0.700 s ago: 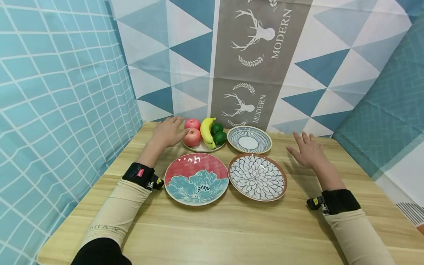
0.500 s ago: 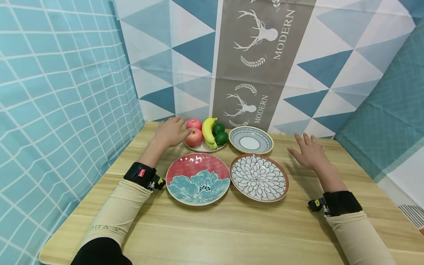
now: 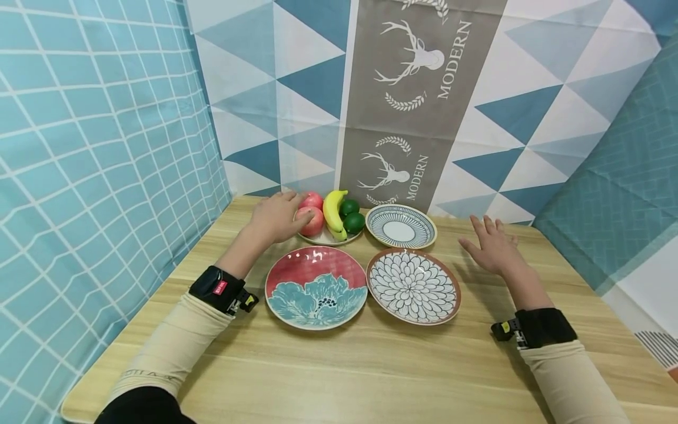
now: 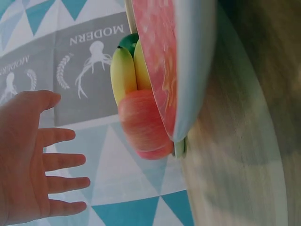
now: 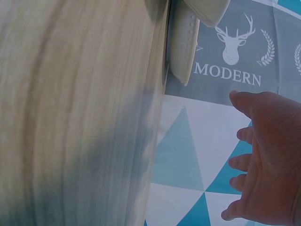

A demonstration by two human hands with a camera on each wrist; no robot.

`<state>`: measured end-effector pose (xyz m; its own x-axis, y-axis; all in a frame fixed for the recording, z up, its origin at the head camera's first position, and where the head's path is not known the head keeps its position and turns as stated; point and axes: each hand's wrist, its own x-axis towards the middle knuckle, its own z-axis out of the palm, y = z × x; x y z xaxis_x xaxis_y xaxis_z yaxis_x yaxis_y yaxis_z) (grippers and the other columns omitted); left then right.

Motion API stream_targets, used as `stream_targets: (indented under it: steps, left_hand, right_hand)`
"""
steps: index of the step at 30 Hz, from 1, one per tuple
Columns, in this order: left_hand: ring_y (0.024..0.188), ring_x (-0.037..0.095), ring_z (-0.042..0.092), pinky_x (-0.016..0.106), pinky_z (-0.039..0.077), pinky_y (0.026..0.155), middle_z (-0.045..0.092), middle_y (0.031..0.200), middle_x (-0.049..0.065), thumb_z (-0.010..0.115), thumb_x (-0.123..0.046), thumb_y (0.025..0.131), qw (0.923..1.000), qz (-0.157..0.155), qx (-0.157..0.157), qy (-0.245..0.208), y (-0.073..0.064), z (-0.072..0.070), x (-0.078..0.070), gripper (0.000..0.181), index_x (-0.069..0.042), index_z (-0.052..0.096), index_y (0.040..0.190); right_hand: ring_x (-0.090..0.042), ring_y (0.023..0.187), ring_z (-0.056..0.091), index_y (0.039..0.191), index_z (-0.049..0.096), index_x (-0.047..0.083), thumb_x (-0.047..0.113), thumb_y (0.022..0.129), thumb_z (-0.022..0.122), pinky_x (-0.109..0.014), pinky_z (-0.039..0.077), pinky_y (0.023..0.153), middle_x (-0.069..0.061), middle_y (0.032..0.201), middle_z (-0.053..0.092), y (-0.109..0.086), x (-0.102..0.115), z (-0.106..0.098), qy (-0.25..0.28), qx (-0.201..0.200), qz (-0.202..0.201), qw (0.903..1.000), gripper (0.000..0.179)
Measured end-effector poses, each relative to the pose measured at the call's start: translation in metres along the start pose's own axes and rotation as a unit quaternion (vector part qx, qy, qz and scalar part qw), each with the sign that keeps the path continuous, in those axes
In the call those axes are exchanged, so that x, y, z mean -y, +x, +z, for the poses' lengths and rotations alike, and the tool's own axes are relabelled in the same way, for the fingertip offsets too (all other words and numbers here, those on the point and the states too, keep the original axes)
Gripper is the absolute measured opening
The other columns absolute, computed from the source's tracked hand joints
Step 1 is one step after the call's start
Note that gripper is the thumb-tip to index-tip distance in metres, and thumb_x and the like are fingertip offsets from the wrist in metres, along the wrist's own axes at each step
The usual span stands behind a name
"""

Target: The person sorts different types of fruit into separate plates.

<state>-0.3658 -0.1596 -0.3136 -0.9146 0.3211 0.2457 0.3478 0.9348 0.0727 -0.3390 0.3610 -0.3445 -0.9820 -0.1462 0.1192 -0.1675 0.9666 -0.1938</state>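
Observation:
My left hand (image 3: 276,218) hovers with spread fingers at the left side of the fruit plate (image 3: 324,238); its thumb overlaps the front apple (image 3: 311,222) in the head view. In the left wrist view the same hand (image 4: 28,160) holds nothing, palm showing, apart from the apples (image 4: 143,122). A second apple (image 3: 312,200), yellow bananas (image 3: 333,212) and two green fruits (image 3: 353,222) share that plate. To the right of the plates my right hand (image 3: 494,247) is held over the table, fingers extended. The right wrist view shows this hand (image 5: 270,160) with nothing in it.
In front lie a red plate with a blue flower (image 3: 316,288) and a brown-rimmed petal-patterned plate (image 3: 413,287). A blue-striped plate (image 3: 401,226) stands right of the fruit. Patterned cloth (image 3: 307,88) hangs behind the wooden table (image 3: 339,377), and blue checked cloth (image 3: 95,153) on the left.
My left hand has shifted slightly right and down over the apples, and its forearm has swung a little left. The right hand stays nearly where it was; the plates have not moved.

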Motion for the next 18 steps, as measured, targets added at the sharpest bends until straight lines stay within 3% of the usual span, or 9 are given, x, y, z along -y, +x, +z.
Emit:
stream_targets:
  steps: [8,18]
  left_hand:
    - [0.145,0.047,0.045,0.068,0.046,0.108,0.042,0.163,0.022,0.049,-0.056,0.107,0.9994,0.019,0.022,0.016,-0.018,-0.004,-0.010,0.071,-0.013,0.041,0.164]
    - [0.129,0.046,0.059,0.064,0.052,0.099,0.055,0.149,0.026,0.057,-0.060,0.103,0.9990,0.026,0.035,0.003,-0.029,0.002,-0.017,0.074,-0.013,0.047,0.160]
  right_hand:
    - [-0.061,0.153,-0.004,0.169,0.008,0.002,0.056,0.111,0.040,-0.088,0.001,0.109,-0.039,0.168,0.004,0.000,0.001,0.000,0.001,-0.001,-0.002,1.0000,0.085]
    - [-0.062,0.153,-0.004,0.169,0.005,0.003,0.056,0.111,0.040,-0.088,0.000,0.109,-0.039,0.168,0.002,-0.001,0.001,0.000,0.006,-0.003,-0.001,1.0000,0.086]
